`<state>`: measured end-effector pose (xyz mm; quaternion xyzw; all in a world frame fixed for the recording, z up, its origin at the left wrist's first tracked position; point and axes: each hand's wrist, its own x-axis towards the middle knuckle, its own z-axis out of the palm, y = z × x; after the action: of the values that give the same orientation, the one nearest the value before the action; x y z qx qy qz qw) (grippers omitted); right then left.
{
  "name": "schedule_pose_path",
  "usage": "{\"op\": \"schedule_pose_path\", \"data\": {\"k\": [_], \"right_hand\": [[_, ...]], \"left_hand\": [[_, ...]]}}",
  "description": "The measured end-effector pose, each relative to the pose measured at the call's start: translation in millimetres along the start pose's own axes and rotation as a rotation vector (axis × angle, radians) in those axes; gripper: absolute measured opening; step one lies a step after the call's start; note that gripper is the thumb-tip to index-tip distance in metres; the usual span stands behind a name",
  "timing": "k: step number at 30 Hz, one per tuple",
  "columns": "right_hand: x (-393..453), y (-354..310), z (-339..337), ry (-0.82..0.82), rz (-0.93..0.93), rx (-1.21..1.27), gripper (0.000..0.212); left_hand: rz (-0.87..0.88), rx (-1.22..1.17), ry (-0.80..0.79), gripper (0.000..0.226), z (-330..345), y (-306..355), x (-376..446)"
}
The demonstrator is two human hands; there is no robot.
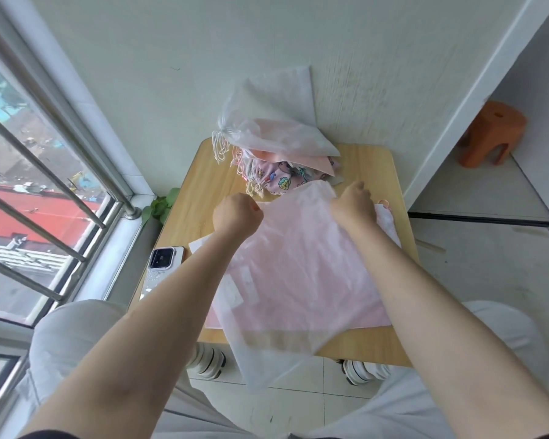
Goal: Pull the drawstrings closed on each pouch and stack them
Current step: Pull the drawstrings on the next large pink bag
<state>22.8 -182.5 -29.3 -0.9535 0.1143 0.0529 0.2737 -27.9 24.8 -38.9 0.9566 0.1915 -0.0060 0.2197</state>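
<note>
Nothing legible is showing anywhere: the printed pouch is carrying only cartoon pictures, and the phone is showing no readable marking.

A small light-wood counter with rounded corners stands against a plain pale wall. To the left, a large window with slanting metal bars lets in daylight and looks out on red rooftops. Green leaves sit at the near end of the white sill, just beside the counter's left edge. The floor is pale tile. At far right, past a white wall corner, an orange plastic stool stands on a raised floor step.
</note>
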Motion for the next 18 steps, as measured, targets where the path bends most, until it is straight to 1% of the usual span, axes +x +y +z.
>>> {"op": "schedule_pose_path", "data": {"k": [2, 3, 5, 6, 7, 8, 9, 10, 11, 12, 13, 14, 15, 16, 18], "right_hand": [[-2.7, 3.8, -4.6, -0.233, 0.101, 0.072, 0.031], [-3.9, 4.2, -5.2, -0.309, 0.137, 0.133, 0.030], [-4.0, 2.8, -1.6, -0.393, 0.187, 0.318, 0.027], [-3.9, 0.7, 0.4, -0.402, 0.185, 0.388, 0.023], [-3.1, -0.8, 2.9, -0.385, 0.165, 0.409, 0.019], [-2.3, -3.5, 3.7, -0.350, 0.113, 0.382, 0.017], [-1.2, -6.6, 4.5, -0.302, 0.033, 0.327, 0.018], [0.5, -10.1, 5.6, -0.250, -0.062, 0.271, 0.018], [1.1, -14.7, 7.3, -0.211, -0.160, 0.228, 0.018], [-0.2, -20.3, 7.8, -0.198, -0.250, 0.196, 0.018], [-1.0, -27.4, 11.1, -0.201, -0.339, 0.158, 0.018], [-3.4, -34.2, 14.5, -0.214, -0.413, 0.114, 0.018], [-6.4, -41.1, 18.5, -0.234, -0.479, 0.074, 0.019], [-10.3, -47.5, 22.3, -0.259, -0.525, 0.050, 0.019], [-19.3, -58.1, 29.4, -0.295, -0.586, 0.028, 0.020]], "left_hand": [[-0.050, -0.005, 0.002, 0.016, -0.6, -2.8, -1.3], [-0.072, -0.008, 0.010, 0.017, -0.7, -3.3, -2.4], [-0.119, -0.022, -0.005, 0.016, -1.6, -3.7, -3.8], [-0.131, -0.037, -0.039, 0.014, -4.4, -3.7, -5.0], [-0.130, -0.056, -0.119, 0.011, -7.6, -5.6, -5.8], [-0.106, -0.054, -0.246, 0.006, -11.5, -7.4, -5.8], [-0.054, -0.024, -0.406, 0.012, -15.6, -9.2, -5.6], [-0.017, 0.013, -0.559, 0.024, -20.5, -9.9, -6.8], [-0.016, 0.023, -0.637, 0.035, -25.5, -11.5, -8.1], [-0.026, -0.016, -0.637, 0.046, -29.7, -12.0, -8.3], [-0.064, -0.118, -0.550, 0.056, -33.0, -15.9, -6.2], [-0.126, -0.245, -0.417, 0.064, -35.1, -19.8, -2.5], [-0.189, -0.367, -0.335, 0.069, -38.3, -23.9, 0.4], [-0.241, -0.477, -0.333, 0.073, -41.1, -26.8, 2.5], [-0.301, -0.615, -0.403, 0.075, -44.4, -33.8, 4.4]]}}
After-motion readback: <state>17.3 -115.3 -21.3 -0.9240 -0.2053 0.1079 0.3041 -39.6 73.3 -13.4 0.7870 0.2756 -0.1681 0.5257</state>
